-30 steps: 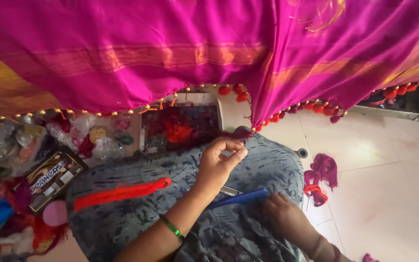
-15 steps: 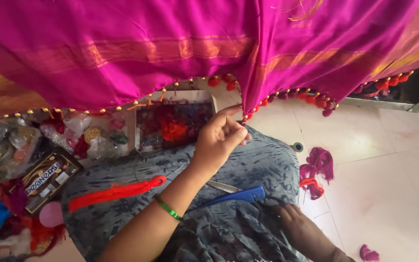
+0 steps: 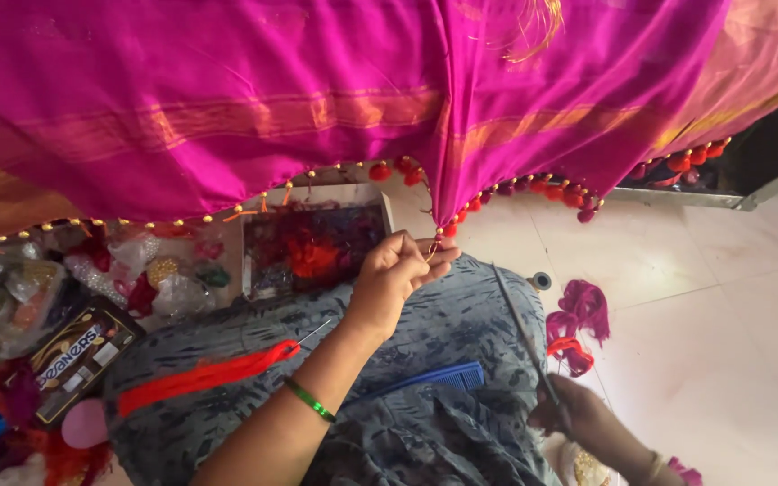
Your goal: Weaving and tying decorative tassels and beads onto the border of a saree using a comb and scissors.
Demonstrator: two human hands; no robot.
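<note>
Two hands work: left hand (image 3: 393, 274) at frame centre pinches soft, light magenta cloth (image 3: 317, 99) by its beaded hem, right hand (image 3: 578, 418) clasps thin scissors (image 3: 524, 333).

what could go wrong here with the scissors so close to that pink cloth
1. The right hand holds long scissors pointing up towards the pink cloth; a slip might snag its edge or the red tassels.
2. The left hand pinches the cloth's corner right by a tassel, so its fingers could lie in the blades' path.
3. The red thread bundle and blue comb rest loose on the lap and might slide off.
</note>
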